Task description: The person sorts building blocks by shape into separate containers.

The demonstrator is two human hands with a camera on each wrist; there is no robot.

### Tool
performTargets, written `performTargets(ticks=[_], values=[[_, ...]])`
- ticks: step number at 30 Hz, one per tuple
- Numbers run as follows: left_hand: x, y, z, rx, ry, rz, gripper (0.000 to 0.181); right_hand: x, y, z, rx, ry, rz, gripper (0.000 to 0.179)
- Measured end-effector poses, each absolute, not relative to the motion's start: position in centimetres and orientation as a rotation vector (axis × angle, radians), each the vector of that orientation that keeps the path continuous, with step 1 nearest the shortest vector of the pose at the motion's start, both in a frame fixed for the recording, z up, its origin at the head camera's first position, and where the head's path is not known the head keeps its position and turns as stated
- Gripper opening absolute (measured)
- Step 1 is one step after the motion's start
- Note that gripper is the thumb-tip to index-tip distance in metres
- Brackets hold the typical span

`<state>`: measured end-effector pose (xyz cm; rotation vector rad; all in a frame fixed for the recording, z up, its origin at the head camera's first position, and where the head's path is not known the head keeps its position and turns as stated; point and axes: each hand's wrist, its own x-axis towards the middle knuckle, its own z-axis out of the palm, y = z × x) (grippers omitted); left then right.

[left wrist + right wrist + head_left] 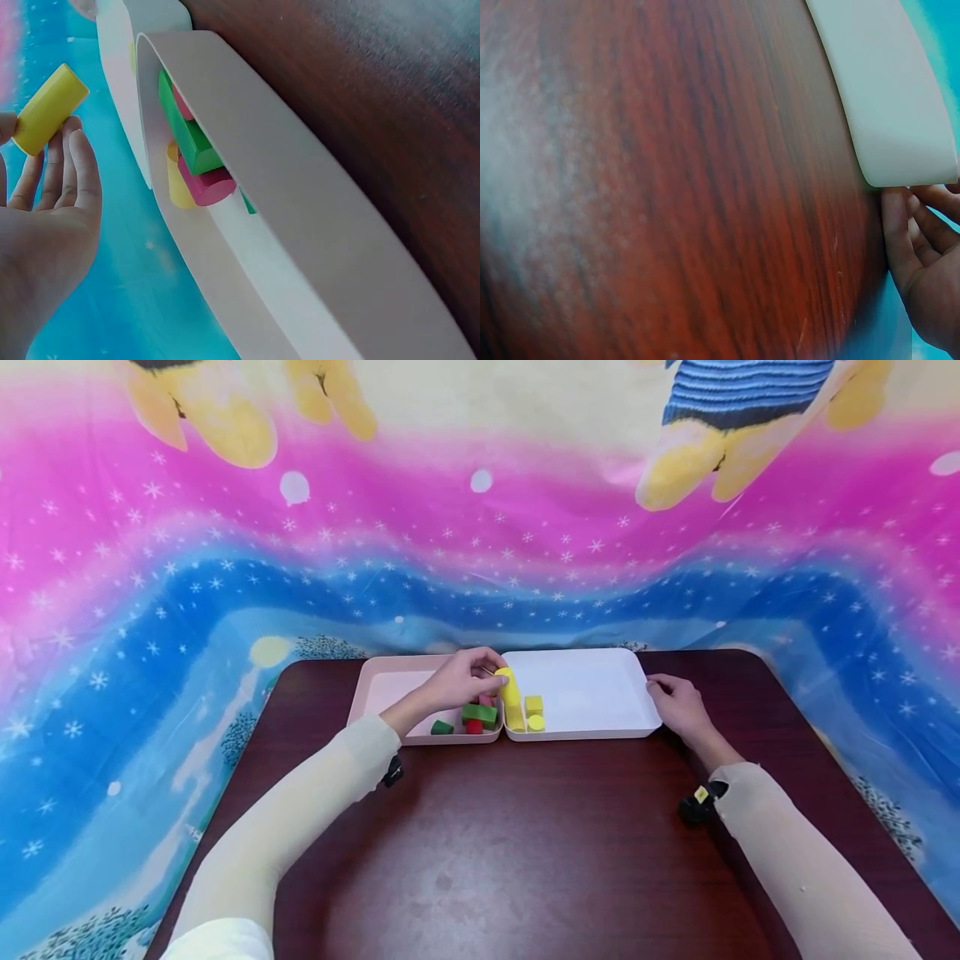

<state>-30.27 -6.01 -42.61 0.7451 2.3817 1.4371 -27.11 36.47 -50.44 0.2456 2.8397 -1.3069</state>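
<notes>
My left hand [470, 679] pinches a yellow cylinder [51, 109] between thumb and fingertips, above the meeting rims of two trays. In the left wrist view the cylinder is tilted. Inside the left end of the white tray [592, 693] are a yellow cube [533, 703], a yellow round block [536, 723] and another yellow block [515, 720]. My right hand [681, 706] holds the white tray's right rim, thumb on the near side; its other fingers are partly hidden in the right wrist view [930, 262].
The pink tray [363, 693] stands directly left of the white one. It holds a green block [480, 716], a red block [474, 727], a dark green piece [442, 727], a pink cylinder [206, 186] and a yellow piece [178, 184]. Both stand on a dark wooden table [480, 843] before a patterned cloth [480, 560].
</notes>
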Motion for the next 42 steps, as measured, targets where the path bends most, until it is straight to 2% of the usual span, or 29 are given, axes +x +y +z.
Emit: performTargets(ticks=[22,42], values=[[-32.1,-4.9,-43.4,0.688,2.448,1.449,0.027,-27.3,36.5,-50.7,0.264,2.835,-1.305,0.062],[-32.9,-2.8,-44.4,0.659,2.597,1.242,0.029,-27.3,36.5,-50.6,0.224,2.841,-1.327,0.062]])
